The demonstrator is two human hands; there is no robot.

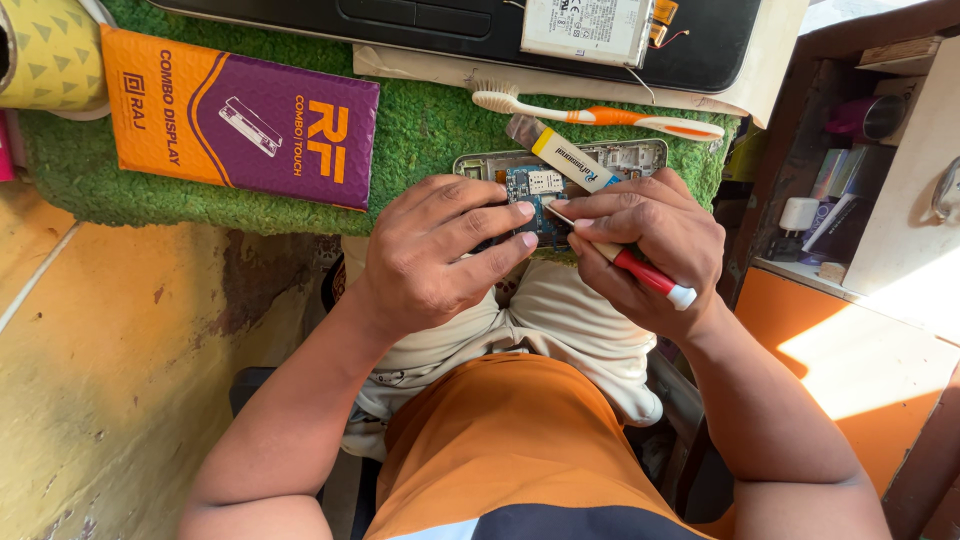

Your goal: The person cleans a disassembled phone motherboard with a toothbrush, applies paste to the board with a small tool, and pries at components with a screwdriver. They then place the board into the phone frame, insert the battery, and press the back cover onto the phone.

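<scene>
Opened phone (560, 185) steadied for screwdriver work
Left hand (440, 250) clamps the phone at nine o'clock; right hand (650, 245) pinches the red-handled screwdriver (625, 262), tip on its board.

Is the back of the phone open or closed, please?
Open. The phone lies on the green mat with its blue circuit board uncovered. The left hand steadies it; the right hand holds a red-handled screwdriver.
</scene>
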